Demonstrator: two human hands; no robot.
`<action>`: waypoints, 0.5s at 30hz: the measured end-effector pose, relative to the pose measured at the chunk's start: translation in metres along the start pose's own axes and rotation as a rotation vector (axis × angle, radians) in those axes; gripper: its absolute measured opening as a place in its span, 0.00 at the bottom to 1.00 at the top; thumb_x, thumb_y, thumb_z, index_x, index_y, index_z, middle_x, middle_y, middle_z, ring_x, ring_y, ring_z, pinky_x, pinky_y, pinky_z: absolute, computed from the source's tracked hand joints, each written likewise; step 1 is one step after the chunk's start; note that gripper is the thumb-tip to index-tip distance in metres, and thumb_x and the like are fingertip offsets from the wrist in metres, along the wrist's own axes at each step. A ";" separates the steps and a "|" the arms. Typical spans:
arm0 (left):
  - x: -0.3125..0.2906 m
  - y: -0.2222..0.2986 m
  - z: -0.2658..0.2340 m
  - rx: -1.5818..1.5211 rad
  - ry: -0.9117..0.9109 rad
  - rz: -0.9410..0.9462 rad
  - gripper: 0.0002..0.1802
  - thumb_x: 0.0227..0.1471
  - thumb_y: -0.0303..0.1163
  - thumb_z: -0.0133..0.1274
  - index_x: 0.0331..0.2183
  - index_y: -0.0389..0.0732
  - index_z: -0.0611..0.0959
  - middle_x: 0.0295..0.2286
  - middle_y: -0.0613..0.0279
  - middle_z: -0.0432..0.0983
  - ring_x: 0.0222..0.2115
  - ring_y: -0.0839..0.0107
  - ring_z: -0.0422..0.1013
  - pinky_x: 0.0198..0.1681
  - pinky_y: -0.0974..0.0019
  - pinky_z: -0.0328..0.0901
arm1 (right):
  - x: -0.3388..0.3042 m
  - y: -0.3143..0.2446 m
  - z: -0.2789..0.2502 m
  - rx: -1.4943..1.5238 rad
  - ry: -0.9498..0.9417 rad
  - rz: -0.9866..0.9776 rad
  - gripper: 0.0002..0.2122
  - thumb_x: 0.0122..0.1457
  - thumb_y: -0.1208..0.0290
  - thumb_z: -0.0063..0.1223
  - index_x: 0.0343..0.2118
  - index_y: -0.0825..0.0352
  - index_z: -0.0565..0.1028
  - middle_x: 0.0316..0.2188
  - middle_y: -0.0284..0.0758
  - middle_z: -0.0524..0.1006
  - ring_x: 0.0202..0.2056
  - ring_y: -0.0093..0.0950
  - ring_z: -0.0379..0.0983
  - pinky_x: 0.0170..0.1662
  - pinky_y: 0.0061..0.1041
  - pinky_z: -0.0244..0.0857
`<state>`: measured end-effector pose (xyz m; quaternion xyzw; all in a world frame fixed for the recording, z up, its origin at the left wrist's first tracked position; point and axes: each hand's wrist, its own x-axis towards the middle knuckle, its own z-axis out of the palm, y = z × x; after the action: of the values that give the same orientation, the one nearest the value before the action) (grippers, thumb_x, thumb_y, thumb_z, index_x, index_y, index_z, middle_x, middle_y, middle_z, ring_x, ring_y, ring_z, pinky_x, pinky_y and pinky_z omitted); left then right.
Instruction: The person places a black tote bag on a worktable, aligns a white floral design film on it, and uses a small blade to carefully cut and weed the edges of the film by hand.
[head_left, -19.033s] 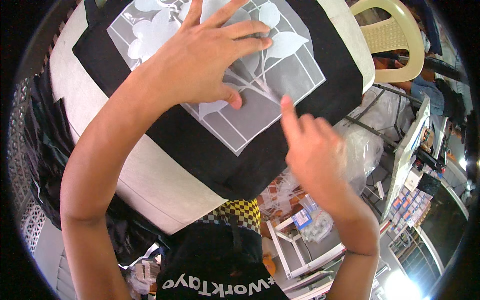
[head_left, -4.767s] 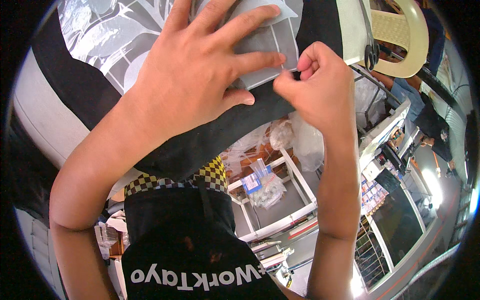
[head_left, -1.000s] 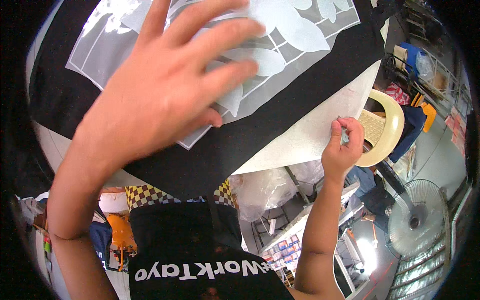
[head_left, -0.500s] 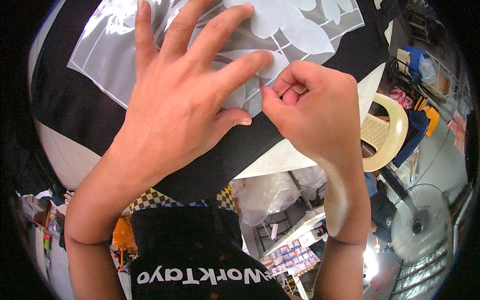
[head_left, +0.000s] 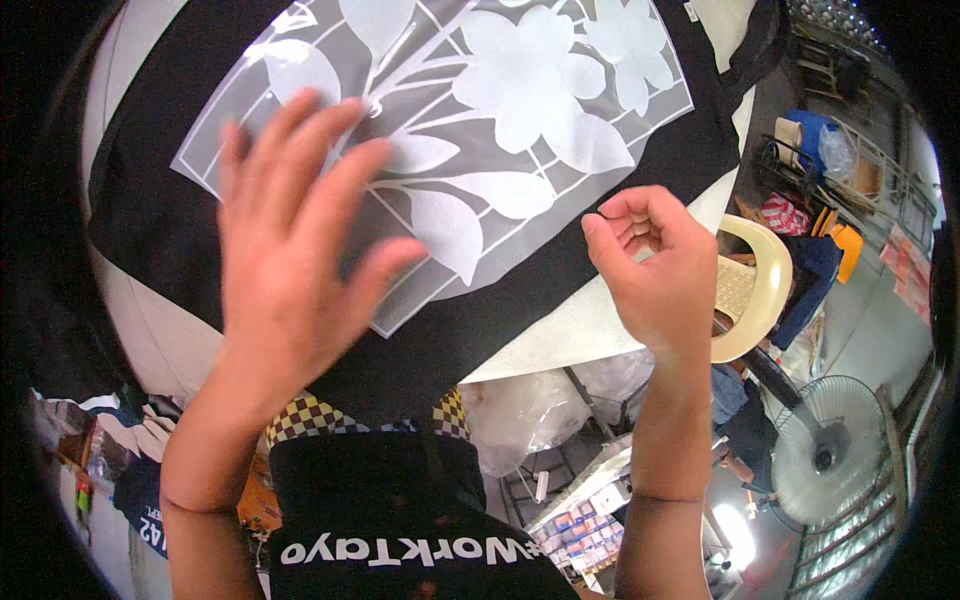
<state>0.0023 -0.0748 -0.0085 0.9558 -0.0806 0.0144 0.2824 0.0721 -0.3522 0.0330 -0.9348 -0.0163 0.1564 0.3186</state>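
Note:
A clear plastic sheet [head_left: 585,195] with a white flower, leaf and line design lies on black cloth [head_left: 150,190]. My left hand [head_left: 290,215] is over the sheet's left part, fingers spread and slightly blurred; whether it touches the sheet I cannot tell. Off the sheet's lower right edge, my right hand [head_left: 655,255] is closed, with thumb and forefinger brought together at their tips and the other fingers curled. If anything is pinched there, it is too small to make out. The sheet's near corner shows beside my left thumb.
The cloth lies on a pale table [head_left: 550,335] whose edge runs below my right hand. A cream plastic chair [head_left: 770,290] stands to the right, with a standing fan [head_left: 825,455] nearer me. Crumpled clear plastic [head_left: 530,410] is under the table edge.
My left hand has drawn back toward me and left, uncovering much of the flower design. My right hand has moved away from the sheet's edge, to the right and toward me.

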 end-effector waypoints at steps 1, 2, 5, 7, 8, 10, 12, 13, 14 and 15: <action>-0.004 -0.012 -0.008 0.076 0.027 -0.003 0.29 0.50 0.36 0.69 0.54 0.43 0.81 0.60 0.51 0.71 0.67 0.49 0.60 0.71 0.37 0.46 | -0.002 0.004 0.005 0.021 0.057 -0.072 0.05 0.53 0.77 0.66 0.30 0.70 0.79 0.25 0.35 0.80 0.26 0.24 0.77 0.31 0.23 0.70; -0.009 -0.024 -0.013 0.113 0.047 -0.021 0.26 0.51 0.32 0.67 0.53 0.43 0.82 0.60 0.51 0.72 0.67 0.49 0.60 0.71 0.38 0.47 | -0.004 0.006 0.008 -0.013 0.091 -0.141 0.05 0.53 0.80 0.64 0.32 0.71 0.79 0.28 0.37 0.80 0.28 0.25 0.78 0.32 0.23 0.71; -0.016 -0.049 -0.023 0.163 0.048 0.010 0.27 0.50 0.25 0.64 0.54 0.45 0.82 0.61 0.52 0.70 0.67 0.49 0.59 0.70 0.38 0.49 | -0.005 -0.004 0.015 0.023 0.089 -0.211 0.04 0.53 0.82 0.62 0.31 0.71 0.79 0.28 0.37 0.80 0.27 0.26 0.78 0.33 0.23 0.71; -0.017 -0.052 -0.025 0.199 0.008 0.032 0.30 0.50 0.28 0.66 0.56 0.50 0.81 0.62 0.53 0.69 0.67 0.50 0.59 0.70 0.35 0.49 | 0.000 -0.012 0.021 0.051 0.082 -0.223 0.03 0.55 0.82 0.62 0.32 0.72 0.79 0.28 0.35 0.80 0.28 0.22 0.75 0.34 0.21 0.69; -0.018 -0.052 -0.025 0.199 0.000 0.032 0.32 0.50 0.28 0.66 0.57 0.51 0.81 0.63 0.54 0.67 0.67 0.49 0.58 0.70 0.36 0.49 | 0.002 -0.015 0.024 0.064 0.079 -0.228 0.03 0.57 0.82 0.62 0.33 0.72 0.80 0.28 0.34 0.80 0.29 0.20 0.74 0.34 0.20 0.68; -0.019 -0.050 -0.024 0.205 0.012 0.008 0.31 0.49 0.28 0.65 0.57 0.51 0.81 0.63 0.53 0.67 0.67 0.48 0.59 0.70 0.36 0.48 | 0.006 -0.018 0.029 0.026 0.096 -0.232 0.03 0.57 0.81 0.62 0.33 0.72 0.80 0.28 0.32 0.80 0.29 0.18 0.74 0.34 0.19 0.67; -0.019 -0.049 -0.019 0.201 0.040 0.003 0.30 0.50 0.30 0.64 0.56 0.51 0.81 0.62 0.53 0.68 0.66 0.48 0.59 0.70 0.36 0.48 | 0.006 -0.023 0.032 0.032 0.094 -0.165 0.03 0.57 0.81 0.63 0.34 0.72 0.81 0.27 0.31 0.80 0.28 0.17 0.73 0.34 0.18 0.67; -0.018 -0.050 -0.016 0.175 0.054 0.003 0.29 0.50 0.30 0.63 0.55 0.50 0.81 0.62 0.53 0.68 0.66 0.48 0.59 0.70 0.36 0.48 | 0.003 -0.029 0.034 0.061 0.081 -0.099 0.03 0.58 0.80 0.63 0.33 0.72 0.81 0.26 0.30 0.80 0.28 0.16 0.73 0.34 0.17 0.67; -0.017 -0.049 -0.017 0.168 0.047 0.000 0.28 0.50 0.30 0.63 0.55 0.50 0.81 0.61 0.53 0.68 0.66 0.48 0.59 0.70 0.36 0.47 | 0.001 -0.034 0.037 0.089 0.066 -0.032 0.03 0.58 0.80 0.63 0.33 0.71 0.81 0.25 0.29 0.80 0.27 0.15 0.73 0.33 0.17 0.67; -0.015 -0.047 -0.016 0.156 0.046 -0.002 0.28 0.50 0.29 0.63 0.55 0.50 0.82 0.61 0.53 0.68 0.66 0.48 0.59 0.70 0.36 0.47 | -0.002 -0.040 0.041 0.123 0.039 -0.011 0.03 0.58 0.80 0.64 0.33 0.72 0.81 0.25 0.29 0.80 0.27 0.14 0.73 0.32 0.16 0.67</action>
<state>-0.0043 -0.0253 -0.0210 0.9744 -0.0717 0.0423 0.2090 0.0606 -0.2964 0.0264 -0.9162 -0.0054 0.1372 0.3765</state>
